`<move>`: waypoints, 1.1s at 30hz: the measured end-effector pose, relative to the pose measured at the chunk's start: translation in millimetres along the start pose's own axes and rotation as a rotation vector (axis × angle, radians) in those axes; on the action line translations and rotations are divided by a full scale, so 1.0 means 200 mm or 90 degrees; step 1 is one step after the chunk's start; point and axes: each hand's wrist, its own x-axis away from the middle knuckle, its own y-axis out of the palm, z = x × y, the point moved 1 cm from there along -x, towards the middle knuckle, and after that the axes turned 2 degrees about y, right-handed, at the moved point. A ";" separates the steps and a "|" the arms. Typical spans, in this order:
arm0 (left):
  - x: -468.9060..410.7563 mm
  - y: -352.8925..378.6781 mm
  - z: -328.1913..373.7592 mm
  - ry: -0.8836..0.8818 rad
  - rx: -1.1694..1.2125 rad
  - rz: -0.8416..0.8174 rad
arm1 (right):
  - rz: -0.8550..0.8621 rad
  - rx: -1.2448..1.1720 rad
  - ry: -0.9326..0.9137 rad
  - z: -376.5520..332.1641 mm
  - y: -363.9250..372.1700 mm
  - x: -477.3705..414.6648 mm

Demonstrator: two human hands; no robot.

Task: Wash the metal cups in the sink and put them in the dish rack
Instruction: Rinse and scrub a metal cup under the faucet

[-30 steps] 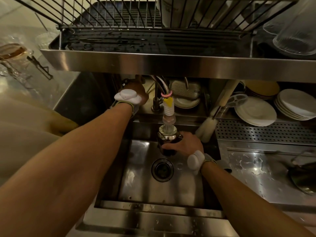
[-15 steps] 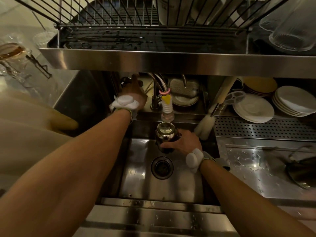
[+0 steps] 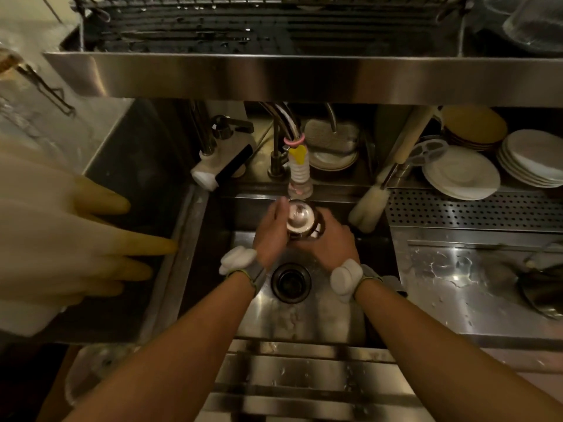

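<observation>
A shiny metal cup (image 3: 300,217) is held upright over the steel sink (image 3: 304,318), right under the faucet nozzle (image 3: 299,178). My right hand (image 3: 330,243) grips the cup from the right and below. My left hand (image 3: 271,233) is wrapped against its left side, fingers reaching up along the rim. The cup's lower part is hidden by both hands. Overhead, the dish rack (image 3: 243,28) spans the top of the view.
A drain (image 3: 291,283) lies below the hands. A bottle brush (image 3: 370,205) leans at the sink's right edge. Stacked plates (image 3: 463,173) sit at the back right, a dark pan (image 3: 542,295) on the wet counter at right. Yellow rubber gloves (image 3: 76,239) hang on the left.
My left hand left the tap handle at the back and came down onto the cup's left side. The cup stays under the nozzle in my right hand.
</observation>
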 end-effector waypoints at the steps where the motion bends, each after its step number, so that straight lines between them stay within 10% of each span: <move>1: 0.00 0.01 -0.01 -0.002 -0.028 -0.003 | -0.019 -0.022 0.015 0.01 0.01 0.00; 6: -0.03 -0.01 -0.16 -0.253 -0.072 -0.106 | -0.168 0.056 0.039 0.08 0.05 0.03; 21: 0.09 0.22 0.25 -0.004 -0.272 -0.059 | -0.083 0.022 0.022 0.05 -0.37 0.05; 33: 0.28 0.92 0.53 0.112 -0.355 -0.229 | -0.011 0.125 0.073 0.39 -1.05 0.30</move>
